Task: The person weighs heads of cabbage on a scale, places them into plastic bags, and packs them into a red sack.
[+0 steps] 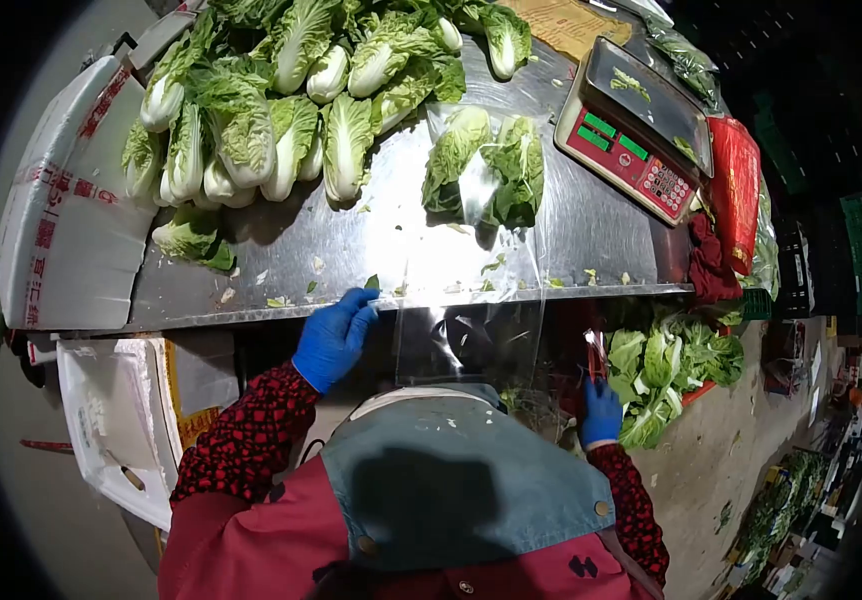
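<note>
At the table's front edge, my left hand (336, 338) in a blue glove has its fingers curled together, a small green leaf scrap (372, 282) right at the fingertips. I cannot tell what the fingers hold. Low on the right, my gloved right hand (602, 412) is closed around a red-handled tool (594, 358) with a shiny metal part, pointing away from me. Between the hands, a clear plastic bag (467, 340) hangs over the edge. Its far part lies on the table around leafy Chinese cabbages (514, 170).
A heap of Chinese cabbages (241, 130) covers the back left of the metal table (281, 255). A red scale (616, 150) stands at right beside a red plastic bag (734, 190). Foam boxes (76, 215) are at left. More greens (666, 370) sit low on the right.
</note>
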A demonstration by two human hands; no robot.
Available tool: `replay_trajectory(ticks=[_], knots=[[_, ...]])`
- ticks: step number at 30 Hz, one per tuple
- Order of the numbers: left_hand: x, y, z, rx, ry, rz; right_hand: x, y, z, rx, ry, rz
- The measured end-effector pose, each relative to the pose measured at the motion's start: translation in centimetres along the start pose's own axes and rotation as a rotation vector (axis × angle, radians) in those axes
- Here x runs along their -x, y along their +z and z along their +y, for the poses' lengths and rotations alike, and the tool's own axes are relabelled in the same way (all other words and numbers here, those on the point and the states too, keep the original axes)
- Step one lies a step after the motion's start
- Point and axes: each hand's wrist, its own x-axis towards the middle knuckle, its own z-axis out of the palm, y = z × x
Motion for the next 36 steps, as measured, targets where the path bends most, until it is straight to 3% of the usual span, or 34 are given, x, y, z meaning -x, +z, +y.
replay_trajectory(ticks=[1,2,4,6,7,9,11,12,13,15,16,18,19,21,23,25,26,28,29,31,33,35,36], knots=[[-1.4,-0.6,0.0,-0.238,0.185,0.145,-3.0,-2.3,-1.3,-0.116,-0.033,0.172],[-3.1,-1.6,0.0,-0.520,0.245,0.066,-5.8,-5.1,-2.7,-0.042,-0.126,0.226],[-5.9,-0.5,-0.9,-0.774,0.418,0.087,-11.5,-5.7,-3.5,0.105,-0.321,0.384],[-7.8,0.0,-0.3,-0.842,0.487,-0.083,-15.5,-8.7,-6.2,0.059,-0.523,0.425],[-8.8,0.8,-0.8,-0.880,0.623,-0.079,-17.2,-9.3,-6.9,0.095,-0.623,0.390],[-10.4,1.4,0.5,-0.765,0.633,-0.233,-19.1,-9.3,-7.4,0.058,-0.802,0.244],[-12.4,2.7,-1.4,-0.395,0.621,-0.265,-19.6,-9.3,-6.8,-0.033,-0.804,0.148],[-12.2,3.0,-1.5,-0.287,0.616,-0.126,-19.9,-9.3,-6.4,-0.116,-0.807,0.046],[-12.3,3.4,-1.9,-0.287,0.610,-0.124,-20.2,-9.2,-6.4,-0.116,-0.813,0.042],[-12.4,4.8,-4.4,0.079,0.164,-0.144,-20.4,-9.3,-7.1,-0.262,-0.691,0.007],[-12.3,5.6,-5.7,0.365,-0.062,-0.154,-21.9,-7.0,-6.7,-0.438,-0.712,0.124],[-13.0,4.6,-1.3,0.023,0.051,-0.123,-23.4,-5.1,-6.8,-0.865,-0.375,0.064],[-13.5,7.2,-5.5,0.699,-0.307,0.038,-23.7,-4.1,-8.2,-1.684,-0.182,0.041],[-14.5,6.8,-4.5,0.808,-0.430,0.039,-25.2,-8.5,-8.6,-1.381,0.108,-0.243],[-15.2,6.9,-3.0,0.869,-0.567,0.075,-26.7,-8.2,-9.0,-1.537,0.184,-0.244],[-16.2,6.5,-1.9,0.717,-0.624,0.081,-28.5,-7.6,-8.3,-1.232,0.220,-0.188],[-16.5,6.5,-1.7,0.567,-0.684,0.078,-31.1,-3.2,-6.6,-1.044,0.177,-0.084],[-17.0,6.8,-2.0,0.614,-0.724,0.144,-28.6,-11.2,-8.3,-1.307,0.236,0.125],[-17.2,6.7,-2.3,0.594,-0.739,0.114,-28.7,-11.9,-8.4,-1.074,0.113,0.394],[-17.6,6.5,-2.3,0.576,-0.753,0.093,-27.9,-14.7,-11.0,-0.913,-0.264,0.873],[-17.8,6.4,-2.2,0.549,-0.814,0.057,-26.8,-18.3,-14.5,-0.744,-0.734,0.734],[-18.0,6.3,-1.3,0.502,-0.789,0.097,-27.1,-18.7,-18.0,-0.437,-0.885,0.557],[-18.2,7.7,-6.6,-0.100,-0.493,0.117,-28.4,-17.7,-19.1,-0.389,-0.881,0.539]])
